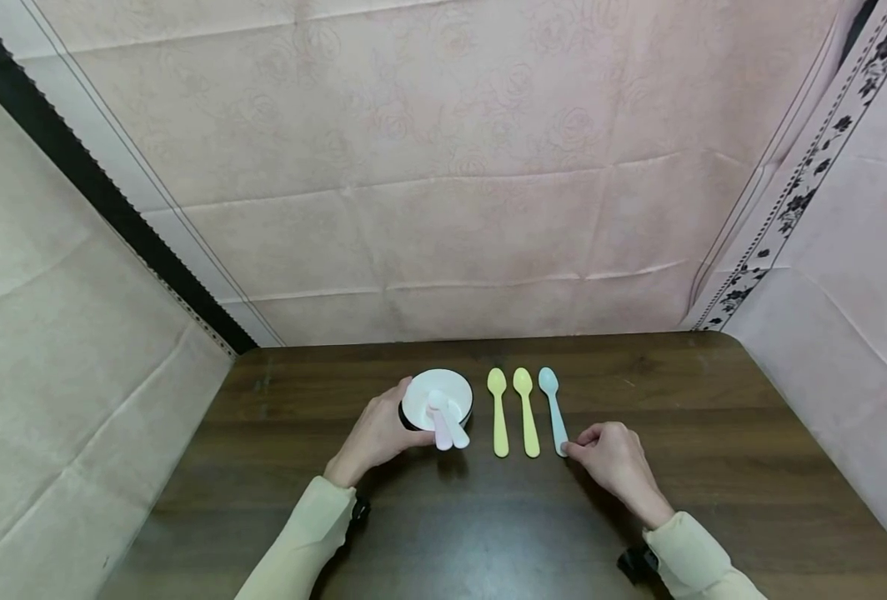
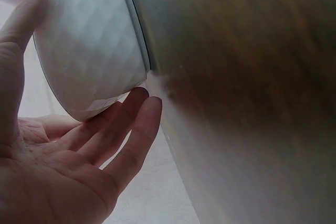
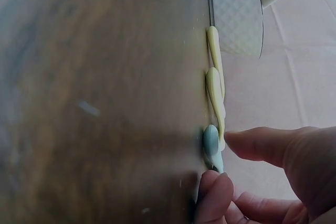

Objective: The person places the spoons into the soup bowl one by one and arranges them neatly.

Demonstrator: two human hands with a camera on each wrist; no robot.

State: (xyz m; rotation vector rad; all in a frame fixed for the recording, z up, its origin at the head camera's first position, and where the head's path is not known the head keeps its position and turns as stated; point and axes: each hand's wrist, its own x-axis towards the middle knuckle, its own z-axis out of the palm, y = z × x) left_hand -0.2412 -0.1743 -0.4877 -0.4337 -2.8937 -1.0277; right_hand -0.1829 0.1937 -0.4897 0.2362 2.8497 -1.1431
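My left hand (image 1: 383, 429) holds a white bowl (image 2: 92, 45) with a diamond-textured side, its thumb near the rim. A pink spoon (image 1: 442, 433) and a pale spoon (image 1: 456, 432) lean in the bowl with their handles over the edge. On the table, a light blue spoon (image 1: 553, 408) lies with its handle toward me. At that handle's end is my right hand (image 1: 614, 462), fingertips touching it; in the right wrist view the thumb stands apart from the fingers. Two yellow spoons, one near the bowl (image 1: 499, 412) and one in the middle (image 1: 527, 412), lie left of the blue one.
The brown wooden table (image 1: 488, 533) ends at a straight back edge with rounded corners. Behind it hangs a pale patterned cloth (image 1: 451, 208), with more cloth on both sides. Dark bands sit on both wrists.
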